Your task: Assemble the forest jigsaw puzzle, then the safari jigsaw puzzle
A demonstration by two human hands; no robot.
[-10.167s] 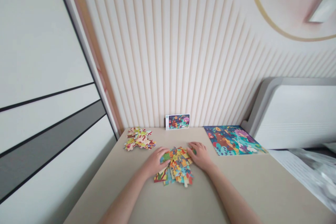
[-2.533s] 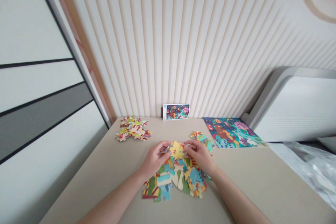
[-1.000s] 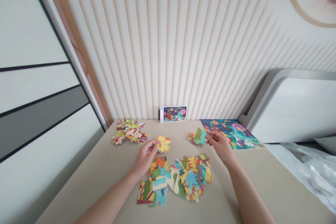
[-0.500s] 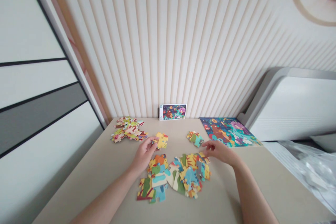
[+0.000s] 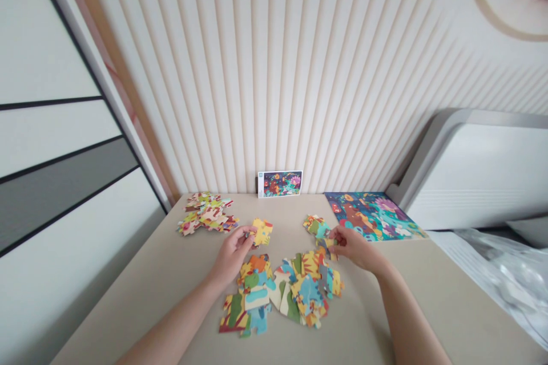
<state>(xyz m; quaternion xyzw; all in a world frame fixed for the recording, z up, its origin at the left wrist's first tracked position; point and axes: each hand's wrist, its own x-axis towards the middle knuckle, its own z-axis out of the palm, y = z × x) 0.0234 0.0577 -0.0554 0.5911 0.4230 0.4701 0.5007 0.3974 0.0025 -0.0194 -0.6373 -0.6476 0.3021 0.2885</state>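
Observation:
My left hand (image 5: 234, 251) pinches a yellow puzzle piece (image 5: 262, 231) between thumb and fingers, above the table. On the right, my right hand (image 5: 351, 246) has its thumb and fingertips closed on a small yellow and grey-blue jigsaw piece (image 5: 327, 247), partly hidden by the fingers. Just beyond it lie a few green, orange and turquoise pieces (image 5: 315, 226). Nearer to me, between my forearms, is a loose pile of overlapping pieces (image 5: 308, 291), with another cluster (image 5: 257, 295) to its left.
A heap of pink, cream and yellow pieces (image 5: 208, 214) sits at the table's back left. A small picture card (image 5: 280, 183) leans against the ribbed wall (image 5: 282, 68). A colourful finished picture (image 5: 372, 214) lies back right. Clear plastic (image 5: 509, 274) is beyond the right edge.
My right hand has lifted a piece from the near pile and moved it slightly up and left, close to the few pieces behind. My left hand keeps its yellow piece.

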